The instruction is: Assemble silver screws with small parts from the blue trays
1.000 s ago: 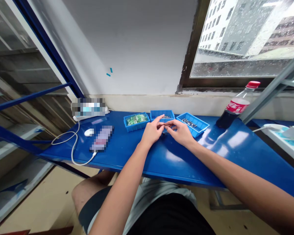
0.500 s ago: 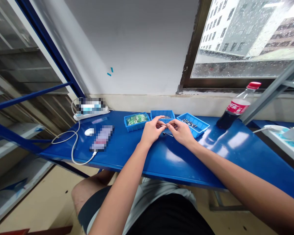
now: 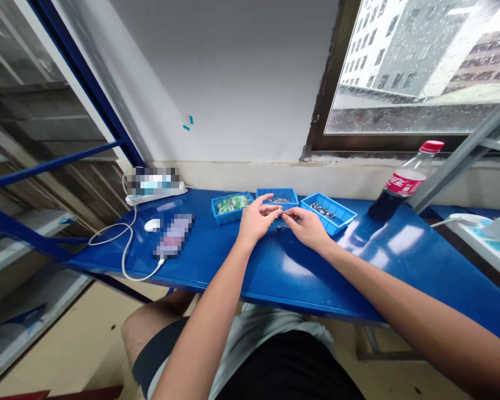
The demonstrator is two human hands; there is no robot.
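My left hand (image 3: 255, 221) is above the blue table, thumb and fingertips pinched together and the index finger raised. Facing it, my right hand (image 3: 306, 225) has its fingertips pinched close to the left ones. Whatever lies between the fingertips is too small to make out. Just below them on the tabletop rests a small dark-headed object (image 3: 280, 228), partly covered by my right hand. Behind the hands stand three blue trays: a left tray (image 3: 227, 220) with green and clear bits, a middle tray (image 3: 276, 193) with thin metal pieces, and a right tray (image 3: 342, 225) with dark metallic pieces.
A cola bottle (image 3: 404, 182) stands at the right rear of the table (image 3: 316, 289). To the left lie a phone (image 3: 175, 236), its white cable (image 3: 127, 261) and a round white object (image 3: 152, 225). Power strips are at the back left (image 3: 156, 194) and far right (image 3: 487, 233).
My fingertips have drawn slightly apart, and the left fingers have shifted a little. More of the middle tray's contents shows now. The trays stay in place.
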